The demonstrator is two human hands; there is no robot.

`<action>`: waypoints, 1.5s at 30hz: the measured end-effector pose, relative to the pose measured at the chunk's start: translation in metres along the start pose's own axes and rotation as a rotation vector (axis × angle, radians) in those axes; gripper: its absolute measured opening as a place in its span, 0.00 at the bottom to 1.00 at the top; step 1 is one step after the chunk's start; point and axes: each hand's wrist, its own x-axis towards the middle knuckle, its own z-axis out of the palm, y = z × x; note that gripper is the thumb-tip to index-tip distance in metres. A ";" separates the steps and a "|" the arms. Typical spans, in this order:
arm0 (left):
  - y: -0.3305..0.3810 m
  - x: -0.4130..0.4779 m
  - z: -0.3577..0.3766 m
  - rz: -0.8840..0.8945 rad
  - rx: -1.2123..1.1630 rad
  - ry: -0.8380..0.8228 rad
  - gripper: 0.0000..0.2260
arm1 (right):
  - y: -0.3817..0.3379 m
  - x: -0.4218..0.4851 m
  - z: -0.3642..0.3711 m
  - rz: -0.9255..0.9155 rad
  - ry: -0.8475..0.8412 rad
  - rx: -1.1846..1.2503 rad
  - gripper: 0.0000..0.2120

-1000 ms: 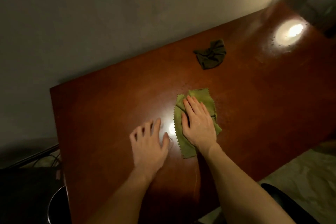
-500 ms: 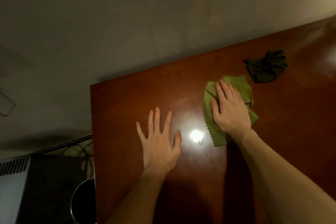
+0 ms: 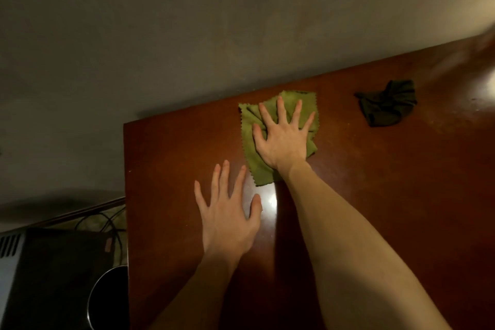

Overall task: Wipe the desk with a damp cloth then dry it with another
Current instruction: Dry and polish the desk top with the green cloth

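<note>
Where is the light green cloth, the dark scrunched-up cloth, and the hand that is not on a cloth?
light green cloth (image 3: 249, 153): head view, on its bare left part beside the thumb.
dark cloth (image 3: 385, 104): head view, on its crumpled middle.
left hand (image 3: 227, 220): head view, on the back of the hand.

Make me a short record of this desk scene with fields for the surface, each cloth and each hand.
surface: reddish-brown desk against a grey wall
green cloth: spread flat near the desk's far edge, under the right hand
right hand: fingers spread, pressing flat on the green cloth
left hand: fingers straight, flat on bare desk just left of the green cloth
dark cloth: crumpled, lying apart to the right, untouched
</note>
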 end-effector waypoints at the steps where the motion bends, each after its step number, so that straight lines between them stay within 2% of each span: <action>1: 0.000 0.000 -0.001 -0.002 -0.009 -0.001 0.31 | 0.002 -0.002 -0.001 0.052 0.000 0.012 0.33; 6: 0.000 0.001 -0.003 -0.002 -0.009 -0.019 0.31 | 0.016 -0.024 0.001 0.268 0.018 0.054 0.33; 16: 0.001 0.000 -0.005 -0.012 -0.006 -0.030 0.32 | 0.044 -0.151 0.015 0.103 0.130 0.067 0.29; 23: 0.001 -0.001 -0.005 0.002 -0.022 -0.008 0.32 | 0.046 -0.144 0.015 0.122 0.143 0.056 0.30; 31: 0.002 -0.004 -0.008 0.000 -0.040 0.001 0.31 | 0.067 -0.263 0.018 0.131 0.107 0.051 0.29; 38: 0.000 -0.003 -0.005 0.028 -0.038 0.051 0.31 | 0.139 -0.264 0.014 0.405 0.148 0.028 0.30; 42: 0.003 -0.004 -0.005 0.037 -0.036 0.053 0.30 | 0.121 -0.311 0.017 0.349 0.132 -0.003 0.31; 45: 0.008 -0.010 -0.013 0.090 -0.001 0.088 0.26 | 0.115 -0.349 0.017 0.218 0.071 -0.001 0.30</action>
